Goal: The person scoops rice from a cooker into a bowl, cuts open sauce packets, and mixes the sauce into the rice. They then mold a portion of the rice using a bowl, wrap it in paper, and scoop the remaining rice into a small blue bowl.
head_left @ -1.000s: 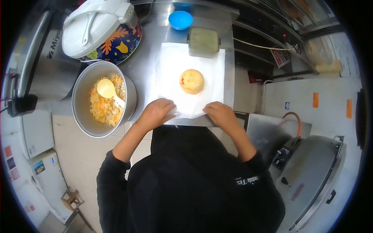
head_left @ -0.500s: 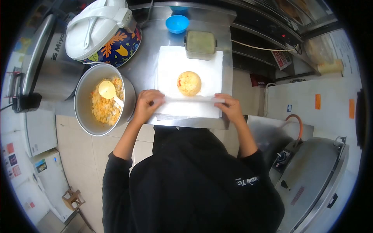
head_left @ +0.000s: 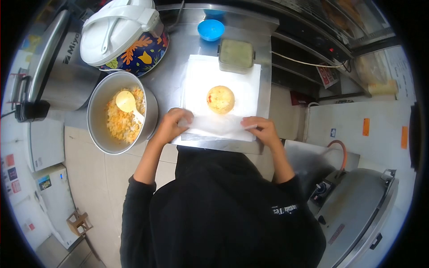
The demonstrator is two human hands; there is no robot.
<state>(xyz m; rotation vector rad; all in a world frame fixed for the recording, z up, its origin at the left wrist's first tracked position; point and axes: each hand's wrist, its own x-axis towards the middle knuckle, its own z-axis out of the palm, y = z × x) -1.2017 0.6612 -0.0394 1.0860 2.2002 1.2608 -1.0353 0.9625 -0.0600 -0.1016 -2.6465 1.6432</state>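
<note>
A round mound of fried rice (head_left: pixel 220 99) with reddish bits lies on a stack of white paper sheets (head_left: pixel 196 85). My left hand (head_left: pixel 174 123) pinches the left side of the top sheet's near edge. At the right side of that edge, my right hand (head_left: pixel 260 128) grips the paper between thumb and fingers. Between my hands the lifted edge (head_left: pixel 219 125) is slightly crumpled and stands just in front of the mound. A square greenish container (head_left: pixel 236 54) rests on the paper's far right corner.
To the left stands a deep metal pot (head_left: pixel 152 107) of rice with a pale yellow scoop (head_left: pixel 126 102) in it. Behind are a patterned rice cooker (head_left: pixel 145 51) with a white lid and a blue bowl (head_left: pixel 211 30). The steel counter (head_left: pixel 176 58) ends on the right.
The paper edge between my hands has gone from a straight fold to a looser, crumpled one. My right hand has shifted slightly inward along it. The whole view has shifted a little.
</note>
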